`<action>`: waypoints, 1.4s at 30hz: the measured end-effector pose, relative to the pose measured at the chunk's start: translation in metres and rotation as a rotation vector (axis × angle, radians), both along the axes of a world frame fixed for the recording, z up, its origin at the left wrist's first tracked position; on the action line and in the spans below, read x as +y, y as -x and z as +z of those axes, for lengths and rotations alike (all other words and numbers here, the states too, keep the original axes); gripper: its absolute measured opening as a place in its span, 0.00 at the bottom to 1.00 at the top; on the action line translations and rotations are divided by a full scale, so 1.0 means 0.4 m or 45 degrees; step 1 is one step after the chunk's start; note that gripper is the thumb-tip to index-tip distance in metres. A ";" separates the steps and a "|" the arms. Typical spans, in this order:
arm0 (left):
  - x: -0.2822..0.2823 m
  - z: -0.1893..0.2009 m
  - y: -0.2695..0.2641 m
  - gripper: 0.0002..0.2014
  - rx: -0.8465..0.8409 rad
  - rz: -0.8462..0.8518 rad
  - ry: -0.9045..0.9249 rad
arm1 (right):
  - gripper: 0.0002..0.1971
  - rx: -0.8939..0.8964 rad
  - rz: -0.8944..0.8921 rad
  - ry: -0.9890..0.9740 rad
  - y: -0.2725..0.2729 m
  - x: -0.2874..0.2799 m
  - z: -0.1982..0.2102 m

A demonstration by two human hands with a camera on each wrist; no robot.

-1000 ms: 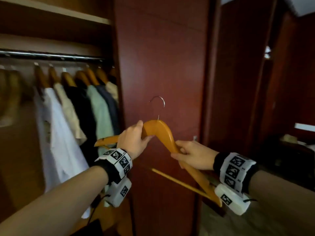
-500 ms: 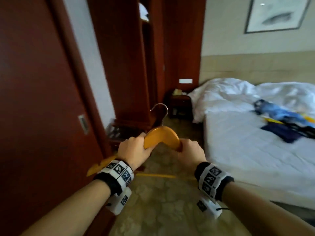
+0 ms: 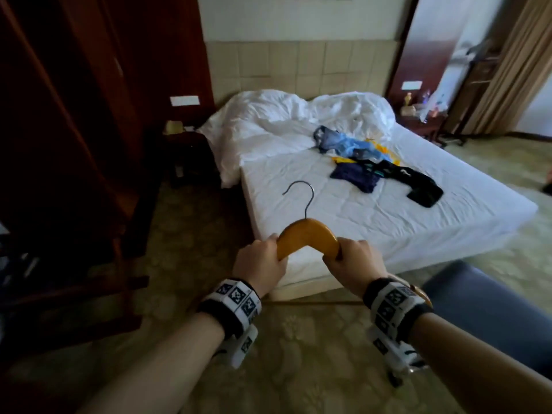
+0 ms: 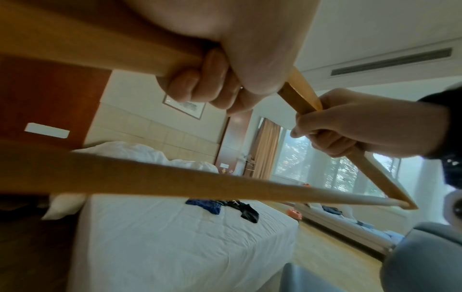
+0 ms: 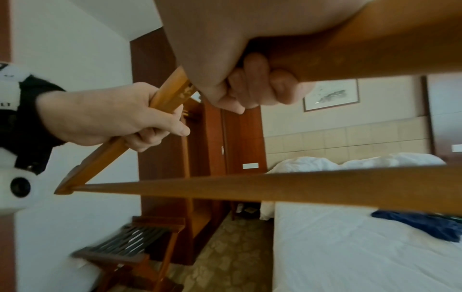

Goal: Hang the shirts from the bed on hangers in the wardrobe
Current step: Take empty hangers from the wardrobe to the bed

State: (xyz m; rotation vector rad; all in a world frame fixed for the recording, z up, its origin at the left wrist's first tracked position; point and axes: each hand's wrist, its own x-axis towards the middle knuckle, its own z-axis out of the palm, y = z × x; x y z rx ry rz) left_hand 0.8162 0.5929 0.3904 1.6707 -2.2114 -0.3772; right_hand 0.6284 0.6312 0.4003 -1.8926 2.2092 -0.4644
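1. Ahead, the bed [image 3: 343,210] fills the middle of the room, its long side running away from the person toward the tiled headboard wall, with a rumpled white duvet [image 3: 286,121] bunched at the far end.
2. To the left stands dark red-brown wooden cabinetry [image 3: 74,115]; the hanging rail is not in view, so the wardrobe's place cannot be told from here.
3. A grey-blue upholstered seat [image 3: 490,312] sits just beside the right forearm, near the foot of the bed.
4. The shirts [image 3: 370,162] lie in a loose heap on the far half of the mattress: pale blue and yellow ones farthest, a dark navy one in the middle, a black one trailing toward the right edge. The heap stretches roughly left to right across the bed.
5. The wooden hanger [image 3: 307,233] is held level in front of the chest, its metal hook [image 3: 300,195] pointing up and forward toward the bed, its long axis lying crosswise, about parallel to the heap.
6. The left hand [image 3: 260,264] grips the left shoulder of the hanger, fingers [image 4: 197,85] curled fully round the wood; the right hand [image 3: 352,264] grips the right shoulder the same way.
7. The shirts lie forward and slightly right of both hands, well apart from them. The right hand looks the nearer, so it probably has to let go and reach, while the left keeps the hanger.
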 end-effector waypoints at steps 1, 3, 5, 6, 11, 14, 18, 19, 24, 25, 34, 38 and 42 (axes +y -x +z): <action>-0.046 -0.003 0.023 0.11 0.026 -0.038 -0.006 | 0.12 0.011 -0.032 0.009 0.023 -0.031 -0.001; -0.118 -0.010 0.082 0.08 0.075 -0.103 -0.042 | 0.13 0.030 -0.107 0.001 0.079 -0.076 0.000; -0.183 -0.020 0.159 0.06 0.085 -0.197 -0.072 | 0.12 0.023 -0.191 -0.028 0.146 -0.110 -0.009; -0.215 -0.025 0.204 0.06 0.078 -0.250 -0.082 | 0.11 0.017 -0.239 -0.045 0.182 -0.126 -0.014; -0.369 -0.062 0.433 0.05 0.031 -0.465 -0.099 | 0.09 -0.009 -0.437 -0.069 0.378 -0.211 -0.048; -0.472 -0.076 0.575 0.05 0.045 -0.535 -0.083 | 0.10 -0.031 -0.499 -0.043 0.513 -0.294 -0.063; -0.619 -0.052 0.763 0.05 0.015 -0.587 -0.069 | 0.10 -0.104 -0.529 -0.035 0.690 -0.419 -0.048; -0.653 -0.039 0.806 0.04 0.011 -0.597 -0.072 | 0.10 -0.116 -0.538 -0.028 0.733 -0.450 -0.040; -0.830 0.000 1.011 0.05 -0.036 -0.622 0.008 | 0.14 -0.166 -0.592 0.038 0.928 -0.617 -0.014; -0.861 0.003 1.044 0.06 -0.044 -0.621 0.017 | 0.15 -0.181 -0.600 0.031 0.958 -0.646 -0.012; -1.183 -0.046 1.322 0.06 -0.062 -0.639 0.005 | 0.13 -0.267 -0.636 -0.038 1.226 -0.956 -0.053; -1.361 -0.078 1.456 0.07 -0.046 -0.647 -0.019 | 0.17 -0.280 -0.665 -0.030 1.360 -1.142 -0.083; -1.550 -0.091 1.574 0.07 -0.043 -0.625 -0.059 | 0.15 -0.381 -0.646 -0.132 1.492 -1.337 -0.088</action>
